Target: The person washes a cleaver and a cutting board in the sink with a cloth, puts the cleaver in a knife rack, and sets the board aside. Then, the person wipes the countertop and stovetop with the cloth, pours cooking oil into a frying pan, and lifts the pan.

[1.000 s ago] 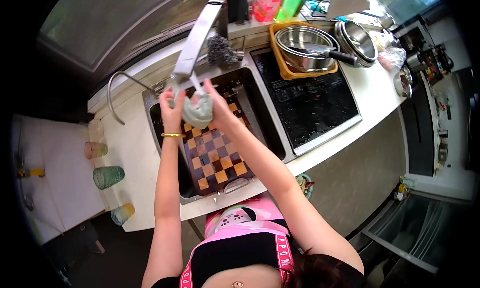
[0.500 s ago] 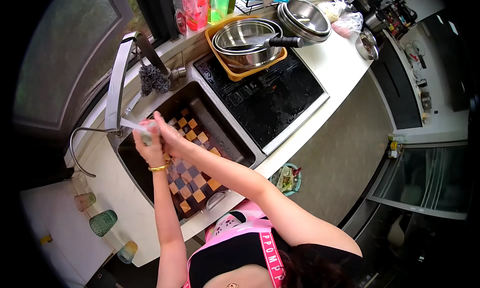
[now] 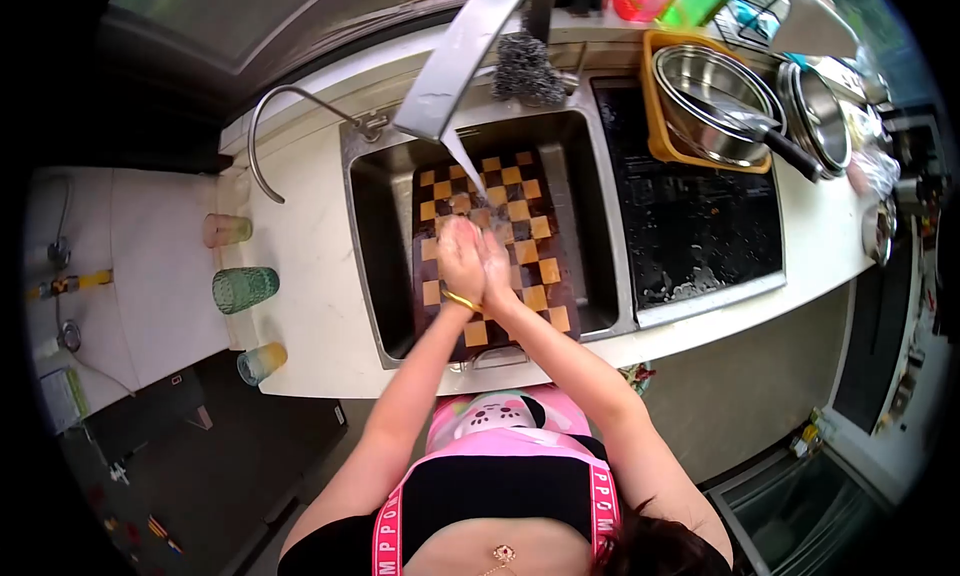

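Observation:
Over the sink, my left hand (image 3: pixel 459 260), with a gold bangle (image 3: pixel 462 301) at its wrist, presses against my right hand (image 3: pixel 496 268). The fingers of both are closed in against each other, and whatever lies between the palms is hidden. A stream of water (image 3: pixel 463 163) from the square tap (image 3: pixel 455 71) falls just beyond the fingertips. Below the hands a checkered wooden cutting board (image 3: pixel 549 270) lies in the sink (image 3: pixel 597 246), wet, its pale and dark squares partly covered by my hands.
Several tinted glasses, one a green glass (image 3: pixel 245 290), stand on the left counter. A dark scrubber (image 3: pixel 527 71) hangs by the tap. Right of the sink are a wet black cooktop (image 3: pixel 690 231), an orange basket (image 3: pixel 658 106) with steel pots, and a knife with a black handle (image 3: pixel 793 154).
My view has swung left and centred over the sink. Both hands have moved from beside the tap's mouth down over the board, still together. The water now lands past the fingertips.

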Demonstrator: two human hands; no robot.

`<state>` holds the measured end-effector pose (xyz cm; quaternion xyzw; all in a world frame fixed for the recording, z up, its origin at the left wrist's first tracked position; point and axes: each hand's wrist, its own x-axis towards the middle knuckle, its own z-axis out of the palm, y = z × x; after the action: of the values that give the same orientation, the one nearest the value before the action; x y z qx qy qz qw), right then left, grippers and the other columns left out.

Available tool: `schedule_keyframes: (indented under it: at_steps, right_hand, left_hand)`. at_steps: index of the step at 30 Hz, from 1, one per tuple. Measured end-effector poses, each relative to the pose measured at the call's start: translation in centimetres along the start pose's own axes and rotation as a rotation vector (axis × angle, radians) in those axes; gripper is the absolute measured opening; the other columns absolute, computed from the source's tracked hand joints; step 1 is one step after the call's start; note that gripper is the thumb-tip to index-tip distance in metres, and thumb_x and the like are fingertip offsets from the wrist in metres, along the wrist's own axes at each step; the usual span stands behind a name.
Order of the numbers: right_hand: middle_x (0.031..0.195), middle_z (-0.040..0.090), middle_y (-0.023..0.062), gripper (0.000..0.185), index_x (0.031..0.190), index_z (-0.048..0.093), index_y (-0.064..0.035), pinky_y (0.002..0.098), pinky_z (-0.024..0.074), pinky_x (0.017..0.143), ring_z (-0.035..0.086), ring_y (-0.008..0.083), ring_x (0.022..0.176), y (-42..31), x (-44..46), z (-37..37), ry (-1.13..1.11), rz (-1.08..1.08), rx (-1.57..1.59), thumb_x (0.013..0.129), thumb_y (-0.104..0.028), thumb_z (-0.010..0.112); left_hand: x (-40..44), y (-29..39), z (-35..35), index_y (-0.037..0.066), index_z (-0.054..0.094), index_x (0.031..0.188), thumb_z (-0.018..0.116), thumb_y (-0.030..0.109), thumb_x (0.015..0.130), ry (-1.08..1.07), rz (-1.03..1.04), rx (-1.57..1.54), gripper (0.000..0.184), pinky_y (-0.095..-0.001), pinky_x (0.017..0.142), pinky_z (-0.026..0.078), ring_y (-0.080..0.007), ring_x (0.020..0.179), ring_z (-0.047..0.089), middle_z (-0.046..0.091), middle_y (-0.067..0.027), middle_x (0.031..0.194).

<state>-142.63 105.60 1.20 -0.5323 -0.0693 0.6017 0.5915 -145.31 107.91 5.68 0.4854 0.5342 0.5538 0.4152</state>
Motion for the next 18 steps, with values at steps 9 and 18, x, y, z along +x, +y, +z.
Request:
schedule_keyframes:
  at_steps: [9,18]
  right_hand:
    - [0.071,0.060,0.0182,0.048,0.073,0.054,0.0048,0.0380,0.0408,0.064,0.057,0.0272,0.067,-1.3,-0.8,-7.6,-0.141,-0.022,-0.742,0.091,-0.035,0.036]
    - [0.110,0.053,0.0233,0.047,0.119,0.043,0.0040,0.0336,0.0392,0.087,0.051,0.0333,0.102,-21.6,18.7,-2.5,0.015,-0.560,-0.846,0.074,-0.008,0.049]
  left_hand:
    - [-4.9,-3.2,0.3,0.008,0.035,0.070,0.034,0.027,0.097,-0.088,-0.365,-0.374,0.033,-0.0220,0.045,0.027,-0.0075,0.048,0.032,0.033,0.0011,0.056]
    - [-4.1,3.6,-6.7,0.001,0.048,0.080,0.027,0.030,0.098,-0.355,-0.380,-0.270,0.040,-0.0333,0.089,0.039,-0.0237,0.094,0.056,0.058,-0.0097,0.078]
